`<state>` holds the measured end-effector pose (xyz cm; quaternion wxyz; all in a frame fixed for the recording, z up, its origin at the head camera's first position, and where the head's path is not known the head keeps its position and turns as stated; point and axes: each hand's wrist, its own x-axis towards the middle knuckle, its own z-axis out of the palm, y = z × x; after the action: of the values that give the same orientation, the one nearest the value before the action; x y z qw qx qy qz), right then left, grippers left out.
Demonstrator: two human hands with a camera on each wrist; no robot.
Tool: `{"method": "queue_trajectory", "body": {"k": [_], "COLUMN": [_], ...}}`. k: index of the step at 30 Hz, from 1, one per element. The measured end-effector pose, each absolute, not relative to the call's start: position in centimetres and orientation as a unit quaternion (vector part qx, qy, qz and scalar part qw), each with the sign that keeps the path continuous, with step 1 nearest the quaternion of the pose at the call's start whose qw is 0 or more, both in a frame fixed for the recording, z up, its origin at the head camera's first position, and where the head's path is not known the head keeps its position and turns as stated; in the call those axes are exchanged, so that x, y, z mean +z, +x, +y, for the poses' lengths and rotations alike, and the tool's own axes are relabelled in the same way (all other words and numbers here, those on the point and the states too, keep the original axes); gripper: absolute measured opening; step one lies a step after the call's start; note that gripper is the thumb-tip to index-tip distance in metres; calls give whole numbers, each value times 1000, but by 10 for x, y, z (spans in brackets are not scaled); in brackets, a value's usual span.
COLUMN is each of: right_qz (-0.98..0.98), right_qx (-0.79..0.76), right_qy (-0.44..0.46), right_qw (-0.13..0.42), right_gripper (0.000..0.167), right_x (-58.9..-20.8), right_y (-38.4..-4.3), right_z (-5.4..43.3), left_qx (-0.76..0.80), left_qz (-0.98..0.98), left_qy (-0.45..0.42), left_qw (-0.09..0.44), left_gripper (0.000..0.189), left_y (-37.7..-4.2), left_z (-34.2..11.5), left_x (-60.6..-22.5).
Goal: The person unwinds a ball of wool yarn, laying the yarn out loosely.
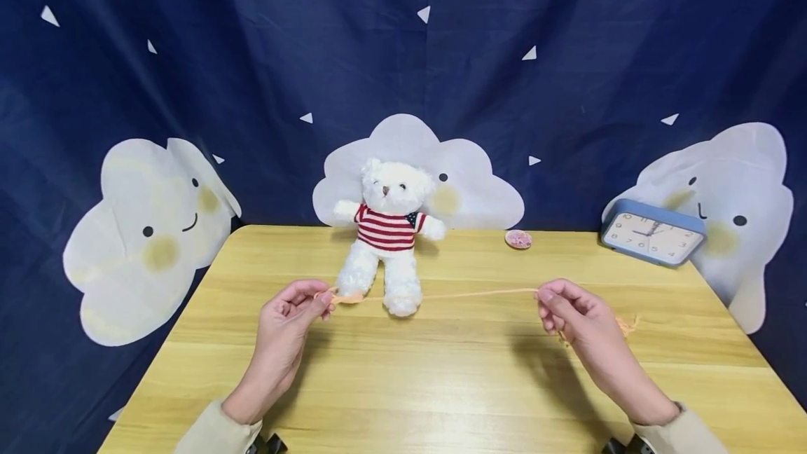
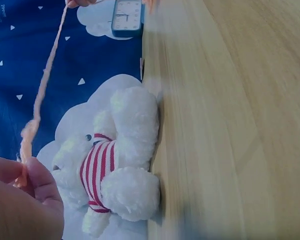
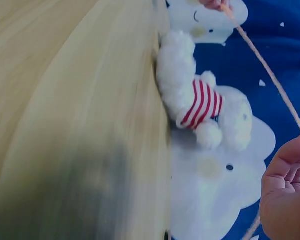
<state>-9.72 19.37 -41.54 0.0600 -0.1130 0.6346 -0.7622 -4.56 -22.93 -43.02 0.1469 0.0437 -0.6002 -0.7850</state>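
A strand of peach-orange yarn [image 1: 469,293] is stretched nearly level between the two hands, above the wooden table. My left hand [image 1: 284,331] pinches one end between thumb and forefinger; in the left wrist view the yarn [image 2: 44,82] looks thicker and looped near those fingers. At the other side my right hand [image 1: 583,335] pinches the strand between thumb and fingertips. More yarn [image 1: 626,326] shows behind the right hand, partly hidden by it. In the right wrist view the yarn [image 3: 270,75] runs straight up from the right hand [image 3: 290,187] toward the left one.
A white teddy bear [image 1: 387,230] in a red-striped shirt sits at the table's back, behind the yarn. A small pink round item [image 1: 518,239] lies near the back edge. The blue clock [image 1: 653,232] stands at the back right corner. A dark blue curtain [image 1: 378,40] hangs behind.
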Motion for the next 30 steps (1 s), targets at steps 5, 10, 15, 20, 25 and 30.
{"method": "queue_trajectory", "body": {"k": [5,10,15,20,25,30], "right_qz": [610,596,579,555,533,525], "right_qx": [-784,-798,-811,-828,-843,-848], "right_qy": [-106,-92,-90,-82,-74,-69], "right_qw": [45,22,-3,-8,-4,-1], "right_gripper": [19,25,28,30,30,31], "right_x": [-424,-431,-435,-440,-443,-447], "right_y": [-97,-94,-95,-95,-96,-98], "right_z": [215,232,246,258,274,294], "left_qx": [-798,-801,-804,-808,-813,-811], "left_qz": [-584,-575,-567,-558,-550,-551], "left_qy": [42,53,54,47,38,33], "left_qw": [147,159,173,183,188,194], "left_gripper": [13,11,11,15,16,19], "left_y": [-46,-47,-46,-46,-45,-45], "left_z": [-228,-227,-228,-230,-231,-233], "left_x": [-430,-429,-428,-428,-428,-428]}}
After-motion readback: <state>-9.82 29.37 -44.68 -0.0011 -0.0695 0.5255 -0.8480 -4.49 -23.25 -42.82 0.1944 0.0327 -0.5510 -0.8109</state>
